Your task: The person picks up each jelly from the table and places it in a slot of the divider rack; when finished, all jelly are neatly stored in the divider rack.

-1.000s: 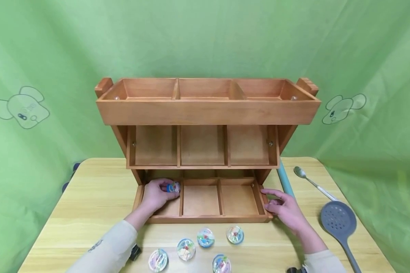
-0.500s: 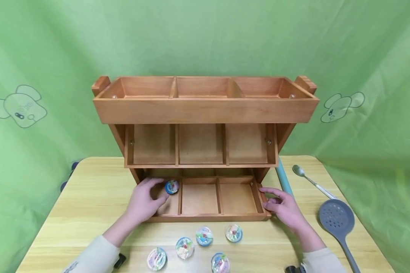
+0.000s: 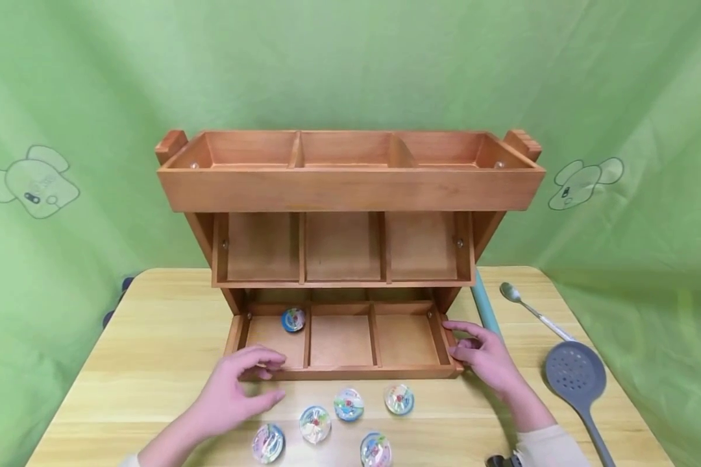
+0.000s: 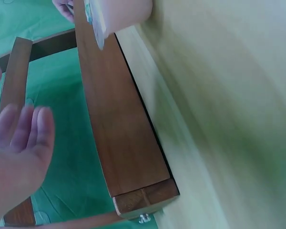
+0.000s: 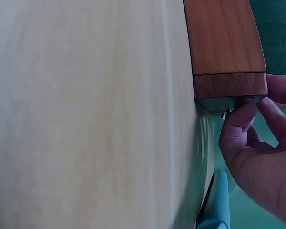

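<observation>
A three-tier wooden rack (image 3: pixel 350 193) stands on the table, each tier split into three compartments. One small jelly cup (image 3: pixel 293 320) with a blue printed lid sits in the bottom tier's left compartment, by the divider. My left hand (image 3: pixel 230 392) holds nothing; its fingers are spread over the bottom tier's front left edge, thumb apart. Several more jelly cups (image 3: pixel 315 425) lie on the table in front, to the right of that hand. My right hand (image 3: pixel 487 357) grips the right end of the bottom tier, index finger on its rim and thumb against the outer side (image 5: pixel 230 86).
Right of the rack lie a metal spoon (image 3: pixel 534 311) and a grey slotted skimmer (image 3: pixel 577 376). A blue-green rod (image 3: pixel 486 305) lies beside the rack behind my right hand. Green cloth (image 3: pixel 350 65) hangs around the table (image 3: pixel 152 337).
My left hand has let go of the jelly cup in the bottom left compartment and drawn back toward the front edge. My right hand has stayed at the rack's right end.
</observation>
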`<state>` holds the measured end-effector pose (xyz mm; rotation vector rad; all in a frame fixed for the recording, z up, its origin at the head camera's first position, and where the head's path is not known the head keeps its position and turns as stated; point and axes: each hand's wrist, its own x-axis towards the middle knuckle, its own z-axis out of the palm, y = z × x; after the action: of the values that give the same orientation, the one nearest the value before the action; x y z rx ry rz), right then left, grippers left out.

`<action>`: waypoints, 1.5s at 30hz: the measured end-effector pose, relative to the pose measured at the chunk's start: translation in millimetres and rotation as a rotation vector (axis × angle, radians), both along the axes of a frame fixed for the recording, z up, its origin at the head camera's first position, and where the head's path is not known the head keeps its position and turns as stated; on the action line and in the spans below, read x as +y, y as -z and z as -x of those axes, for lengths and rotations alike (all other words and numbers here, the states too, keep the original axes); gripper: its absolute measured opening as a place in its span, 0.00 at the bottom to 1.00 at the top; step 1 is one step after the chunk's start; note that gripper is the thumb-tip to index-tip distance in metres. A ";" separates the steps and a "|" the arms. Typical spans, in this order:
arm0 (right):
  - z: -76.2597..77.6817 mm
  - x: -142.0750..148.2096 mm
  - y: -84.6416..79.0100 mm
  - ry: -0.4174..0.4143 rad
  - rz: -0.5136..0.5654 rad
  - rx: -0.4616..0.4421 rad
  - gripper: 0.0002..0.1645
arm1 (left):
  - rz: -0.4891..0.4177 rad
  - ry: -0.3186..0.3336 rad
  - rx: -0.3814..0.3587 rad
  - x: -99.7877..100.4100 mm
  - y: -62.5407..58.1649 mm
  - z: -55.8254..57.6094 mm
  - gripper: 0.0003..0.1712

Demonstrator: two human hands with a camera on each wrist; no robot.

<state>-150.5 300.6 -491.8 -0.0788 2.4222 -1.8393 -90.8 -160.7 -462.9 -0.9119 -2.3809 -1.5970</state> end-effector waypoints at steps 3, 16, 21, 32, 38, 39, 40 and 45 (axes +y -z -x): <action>-0.3 -0.7 0.1 0.004 -0.005 0.008 0.30 | 0.081 0.101 0.003 -3.9 1.5 -10.0 0.26; -0.2 0.1 -0.3 0.009 -0.019 0.003 0.30 | 0.243 0.420 -0.217 -16.1 24.2 -19.6 0.29; 0.1 -0.6 -0.3 0.015 -0.027 0.003 0.31 | 0.263 0.469 -0.243 -14.2 29.4 -20.9 0.24; 0.6 0.0 -1.1 0.010 0.001 -0.009 0.32 | 0.214 0.367 -0.334 -8.3 35.6 -23.3 0.19; 0.9 0.7 0.0 0.005 -0.014 -0.003 0.32 | 0.142 0.230 -0.314 -9.0 30.7 -22.7 0.24; 0.8 0.5 0.2 0.005 -0.017 -0.002 0.32 | 0.128 0.194 -0.296 -9.2 29.4 -21.9 0.25; 0.8 0.4 0.3 0.005 -0.017 -0.001 0.32 | 0.114 0.155 -0.279 -9.4 27.9 -20.6 0.26; 0.3 0.1 0.4 0.005 -0.020 0.001 0.32 | 0.051 -0.018 -0.314 -9.0 20.0 -9.9 0.31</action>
<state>-150.8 300.7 -492.1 -0.0723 2.4433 -1.8166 -80.9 -169.7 -482.9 -0.6875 -2.6348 -1.7966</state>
